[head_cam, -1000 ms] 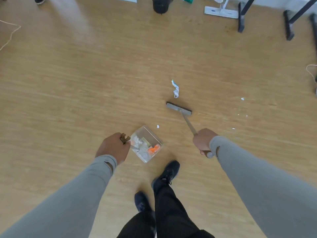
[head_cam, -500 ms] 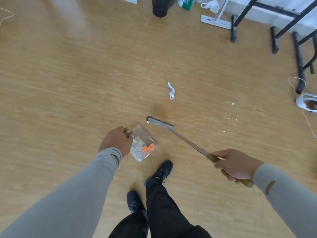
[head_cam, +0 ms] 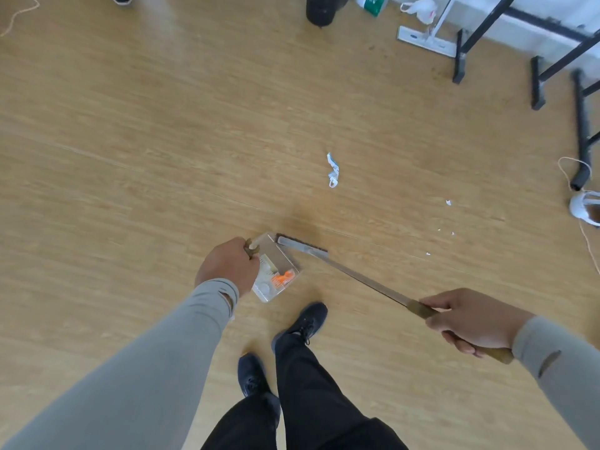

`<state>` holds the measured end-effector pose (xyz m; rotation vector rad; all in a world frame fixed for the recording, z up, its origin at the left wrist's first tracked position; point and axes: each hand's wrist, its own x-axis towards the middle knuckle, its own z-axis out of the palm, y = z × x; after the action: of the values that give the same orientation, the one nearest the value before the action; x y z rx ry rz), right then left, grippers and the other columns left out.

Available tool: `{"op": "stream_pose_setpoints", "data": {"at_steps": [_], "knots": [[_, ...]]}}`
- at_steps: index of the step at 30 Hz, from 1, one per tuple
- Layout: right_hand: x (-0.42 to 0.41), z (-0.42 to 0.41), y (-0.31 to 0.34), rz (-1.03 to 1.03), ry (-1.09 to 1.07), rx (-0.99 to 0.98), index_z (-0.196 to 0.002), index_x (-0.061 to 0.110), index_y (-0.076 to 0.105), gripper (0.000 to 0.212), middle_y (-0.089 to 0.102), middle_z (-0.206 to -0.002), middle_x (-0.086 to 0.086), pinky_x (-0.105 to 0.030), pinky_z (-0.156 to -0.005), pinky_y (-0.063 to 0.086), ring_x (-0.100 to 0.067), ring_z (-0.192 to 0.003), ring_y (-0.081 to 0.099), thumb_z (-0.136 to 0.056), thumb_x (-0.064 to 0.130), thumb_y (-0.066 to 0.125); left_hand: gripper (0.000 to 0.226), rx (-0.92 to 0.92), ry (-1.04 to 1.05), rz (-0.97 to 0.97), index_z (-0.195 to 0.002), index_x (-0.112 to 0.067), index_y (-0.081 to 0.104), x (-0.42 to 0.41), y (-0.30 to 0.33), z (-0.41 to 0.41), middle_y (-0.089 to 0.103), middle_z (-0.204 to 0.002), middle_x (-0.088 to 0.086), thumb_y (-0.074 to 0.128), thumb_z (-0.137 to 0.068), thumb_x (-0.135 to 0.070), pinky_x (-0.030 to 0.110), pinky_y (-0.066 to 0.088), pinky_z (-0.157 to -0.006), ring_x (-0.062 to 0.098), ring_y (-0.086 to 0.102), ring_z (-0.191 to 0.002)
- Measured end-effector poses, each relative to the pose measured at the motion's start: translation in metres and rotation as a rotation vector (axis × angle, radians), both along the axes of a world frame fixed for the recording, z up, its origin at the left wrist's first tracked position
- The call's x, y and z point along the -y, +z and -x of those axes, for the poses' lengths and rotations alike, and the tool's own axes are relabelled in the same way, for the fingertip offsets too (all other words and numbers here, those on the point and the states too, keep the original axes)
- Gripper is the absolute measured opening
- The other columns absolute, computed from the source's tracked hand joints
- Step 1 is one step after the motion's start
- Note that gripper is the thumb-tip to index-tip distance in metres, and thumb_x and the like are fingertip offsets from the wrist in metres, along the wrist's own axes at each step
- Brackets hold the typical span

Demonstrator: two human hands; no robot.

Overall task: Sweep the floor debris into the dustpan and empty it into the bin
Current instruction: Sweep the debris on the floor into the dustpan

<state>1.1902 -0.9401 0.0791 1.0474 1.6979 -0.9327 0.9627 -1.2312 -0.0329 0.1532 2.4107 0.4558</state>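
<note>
The broom head has moved in since before and now touches the dustpan mouth. Its long handle runs from the dustpan back to the right hand, which grips it; the left hand grips the dustpan handle.

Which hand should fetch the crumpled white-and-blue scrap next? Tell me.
Right. The right hand grips the long-handled broom, whose head lies nearer the scrap; the left hand holds the clear dustpan.

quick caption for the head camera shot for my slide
Left hand holds a clear dustpan of scraps while the right hand brings the broom to its edge.
</note>
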Motion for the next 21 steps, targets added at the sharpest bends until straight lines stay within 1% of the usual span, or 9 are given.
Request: {"op": "stream_pose_setpoints", "data": {"at_steps": [2, 5, 8, 11, 12, 15, 17, 19, 21], "knots": [[0.002, 0.011, -0.008, -0.026, 0.014, -0.021, -0.145, 0.027, 0.050, 0.050, 0.058, -0.056, -0.005, -0.030, -0.050, 0.042, -0.020, -0.047, 0.046, -0.096, 0.015, 0.055, 0.017, -0.005, 0.001, 0.003, -0.082, -0.025, 0.054, -0.002, 0.002, -0.001, 0.062, -0.080, -0.003, 0.056, -0.096, -0.034, 0.033, 0.051, -0.065, 0.018, 0.060, -0.069], [0.000, 0.030, -0.017, -0.054, -0.004, -0.043, -0.143, 0.023, 0.051, 0.048, 0.060, -0.058, -0.005, -0.027, -0.046, 0.042, -0.020, -0.048, 0.048, -0.096, 0.013, 0.055, 0.016, -0.001, 0.021, 0.000, -0.082, -0.026, 0.055, 0.000, 0.003, -0.001, 0.063, -0.080, -0.005, 0.057, -0.096, -0.034, 0.032, 0.052, -0.066, 0.017, 0.061, -0.070], [-0.006, 0.028, -0.024, -0.054, -0.110, -0.070, -0.140, 0.021, 0.052, 0.045, 0.061, -0.059, -0.007, -0.027, -0.045, 0.041, -0.019, -0.046, 0.048, -0.096, 0.011, 0.057, 0.019, 0.003, 0.014, 0.017, -0.081, -0.025, 0.054, 0.003, 0.006, -0.003, 0.063, -0.080, -0.004, 0.056, -0.097, -0.036, 0.032, 0.052, -0.065, 0.019, 0.062, -0.070], [-0.013, 0.008, -0.023, -0.035, -0.251, -0.090, -0.135, 0.017, 0.055, 0.038, 0.060, -0.060, -0.008, -0.027, -0.044, 0.040, -0.019, -0.045, 0.047, -0.097, 0.010, 0.058, 0.021, 0.025, 0.007, 0.027, -0.080, -0.025, 0.053, 0.003, 0.012, -0.007, 0.064, -0.078, -0.002, 0.054, -0.098, -0.035, 0.030, 0.048, -0.057, 0.019, 0.062, -0.067], [-0.013, 0.002, -0.023, -0.024, -0.293, -0.100, -0.133, 0.017, 0.057, 0.036, 0.061, -0.061, -0.009, -0.027, -0.044, 0.040, -0.019, -0.045, 0.047, -0.097, 0.010, 0.058, 0.019, 0.035, 0.010, 0.033, -0.081, -0.025, 0.054, 0.005, 0.015, -0.007, 0.064, -0.078, -0.002, 0.054, -0.098, -0.035, 0.030, 0.048, -0.057, 0.020, 0.062, -0.067], [-0.020, -0.008, -0.017, 0.005, -0.406, -0.153, -0.123, 0.018, 0.060, 0.027, 0.061, -0.063, -0.011, -0.027, -0.043, 0.039, -0.018, -0.045, 0.047, -0.098, 0.009, 0.057, 0.017, 0.052, 0.026, 0.039, -0.084, -0.026, 0.058, 0.004, 0.026, -0.004, 0.066, -0.079, 0.001, 0.055, -0.097, -0.036, 0.034, 0.056, -0.062, 0.023, 0.065, -0.068], [-0.028, -0.008, -0.012, 0.012, -0.458, -0.184, -0.115, 0.017, 0.062, 0.020, 0.061, -0.064, -0.012, -0.026, -0.042, 0.038, -0.018, -0.044, 0.047, -0.098, 0.009, 0.056, 0.016, 0.048, 0.043, 0.033, -0.086, -0.025, 0.061, -0.004, 0.037, 0.001, 0.069, -0.083, 0.001, 0.057, -0.096, -0.037, 0.039, 0.061, -0.069, 0.024, 0.067, -0.071], [-0.038, -0.005, -0.008, 0.010, -0.502, -0.210, -0.109, 0.015, 0.062, 0.014, 0.060, -0.064, -0.013, -0.026, -0.042, 0.037, -0.018, -0.043, 0.046, -0.098, 0.008, 0.056, 0.015, 0.028, 0.048, 0.015, -0.087, -0.026, 0.062, -0.017, 0.048, 0.005, 0.070, -0.085, 0.000, 0.059, -0.095, -0.038, 0.042, 0.062, -0.074, 0.023, 0.069, -0.073], [-0.049, -0.001, -0.007, 0.006, -0.567, -0.233, -0.108, 0.012, 0.061, 0.013, 0.060, -0.063, -0.013, -0.026, -0.041, 0.037, -0.019, -0.042, 0.046, -0.098, 0.008, 0.055, 0.016, 0.012, 0.025, 0.013, -0.085, -0.026, 0.062, -0.033, 0.057, 0.010, 0.070, -0.080, 0.000, 0.060, -0.095, -0.039, 0.041, 0.062, -0.071, 0.024, 0.069, -0.071]]}}
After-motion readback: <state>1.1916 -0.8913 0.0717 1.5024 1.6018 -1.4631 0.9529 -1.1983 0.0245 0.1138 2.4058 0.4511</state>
